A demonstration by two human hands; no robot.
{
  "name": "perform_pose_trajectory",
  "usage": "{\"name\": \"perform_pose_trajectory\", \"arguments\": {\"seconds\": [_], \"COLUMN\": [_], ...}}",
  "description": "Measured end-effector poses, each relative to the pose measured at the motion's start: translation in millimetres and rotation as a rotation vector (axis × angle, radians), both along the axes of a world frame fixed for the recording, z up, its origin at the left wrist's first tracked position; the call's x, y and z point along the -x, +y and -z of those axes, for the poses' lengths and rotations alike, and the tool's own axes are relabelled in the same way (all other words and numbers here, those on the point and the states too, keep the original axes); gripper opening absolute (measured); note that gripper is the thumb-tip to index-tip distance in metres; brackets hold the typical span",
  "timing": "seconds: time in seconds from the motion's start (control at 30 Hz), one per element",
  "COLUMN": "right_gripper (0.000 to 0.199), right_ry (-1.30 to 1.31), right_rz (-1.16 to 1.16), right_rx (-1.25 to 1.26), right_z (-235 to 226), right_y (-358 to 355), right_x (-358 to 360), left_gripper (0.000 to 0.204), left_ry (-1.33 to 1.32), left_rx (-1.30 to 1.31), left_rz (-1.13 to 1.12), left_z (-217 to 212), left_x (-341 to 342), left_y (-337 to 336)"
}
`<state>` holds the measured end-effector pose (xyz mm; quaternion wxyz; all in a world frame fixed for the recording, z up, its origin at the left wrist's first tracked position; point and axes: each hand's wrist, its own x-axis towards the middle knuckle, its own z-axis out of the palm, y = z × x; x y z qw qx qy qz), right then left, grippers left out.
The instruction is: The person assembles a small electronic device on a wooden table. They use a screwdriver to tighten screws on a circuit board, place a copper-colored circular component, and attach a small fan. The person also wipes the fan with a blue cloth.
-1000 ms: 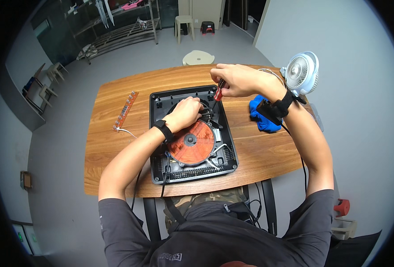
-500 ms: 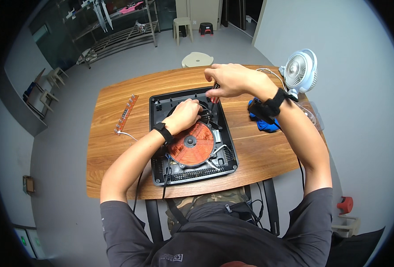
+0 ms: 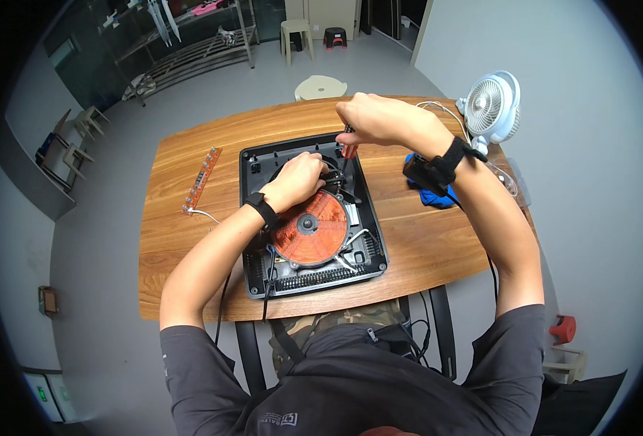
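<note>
Clamped around a red-handled screwdriver (image 3: 348, 147), the right hand (image 3: 369, 120) holds it near upright over the far end of the opened induction cooker (image 3: 311, 214); the left hand (image 3: 300, 180) rests curled inside the black housing, just beyond the copper coil (image 3: 310, 227), whether it grips anything I cannot tell; the cooker lies mid-table (image 3: 191, 247). Judgement: keep the tool square to the fastener, press down firmly, and brace the housing.
</note>
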<state>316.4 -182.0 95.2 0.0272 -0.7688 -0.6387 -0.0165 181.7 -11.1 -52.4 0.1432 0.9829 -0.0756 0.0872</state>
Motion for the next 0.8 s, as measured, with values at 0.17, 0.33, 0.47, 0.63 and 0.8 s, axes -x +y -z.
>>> {"name": "perform_pose_trajectory", "arguments": {"seconds": [0.17,0.33,0.47,0.63,0.8], "right_gripper": [0.052,0.056,0.055,0.044,0.045], "right_ry": [-0.038,-0.136,-0.208,-0.174,-0.162], "right_rz": [-0.015,-0.028,0.019,0.2,0.282], "right_rx": [0.008,0.129,0.125,0.286,0.338], "right_z": [0.7,-10.1,-9.9,-26.6,-27.9], "right_y": [3.9,0.3,5.4,24.0,31.2], "right_x": [-1.7,6.2,13.7,38.4,37.4], "left_gripper": [0.027,0.025,0.025,0.025,0.024], "left_ry": [-0.036,-0.025,-0.052,-0.061,-0.039], "left_rx": [0.015,0.007,-0.009,0.03,-0.007], "left_rz": [0.023,0.015,0.032,-0.006,-0.01], "left_z": [5.5,2.6,5.4,3.0,3.0], "left_x": [-1.8,-0.5,-3.2,2.9,1.7], "left_y": [1.2,2.7,1.5,-0.7,-2.0]}}
